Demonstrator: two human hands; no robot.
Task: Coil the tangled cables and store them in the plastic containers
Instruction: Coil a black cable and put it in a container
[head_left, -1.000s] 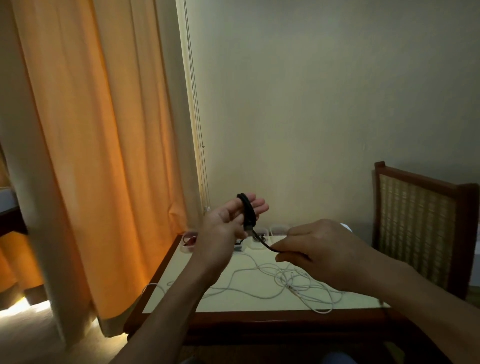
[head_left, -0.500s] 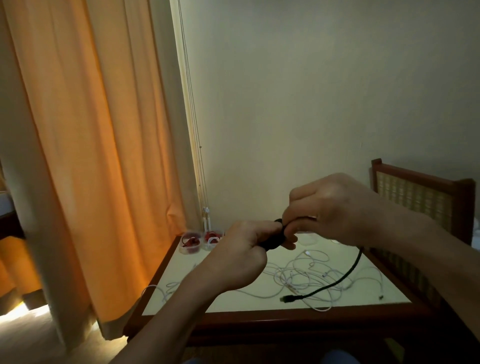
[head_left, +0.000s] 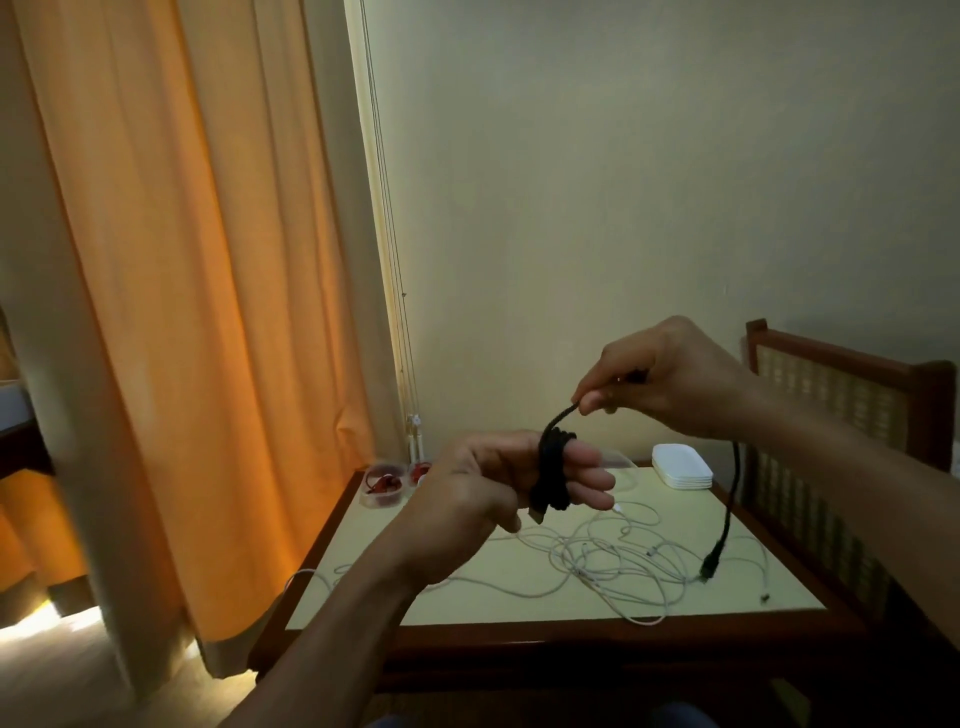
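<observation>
Head view: the left hand (head_left: 488, 488) is raised above the table (head_left: 519, 631). It holds the black cable (head_left: 554, 470), which is wound in a tight coil round its fingers (head_left: 592, 475). The fingers stick out to the right through the loops, and the thumb is hidden. One plug end pokes out just under this hand.

The right hand (head_left: 675, 379) is higher and to the right. It pinches the same cable between thumb and forefinger just above the coil. From this hand the loose end hangs down, and its plug is just above the white cables (head_left: 613, 564). They lie tangled on the tabletop below both hands.

At the far left corner stand two containers (head_left: 383, 488) with red coils inside. A stack of white lids (head_left: 681, 466) sits at the far right, well apart from the hands.
</observation>
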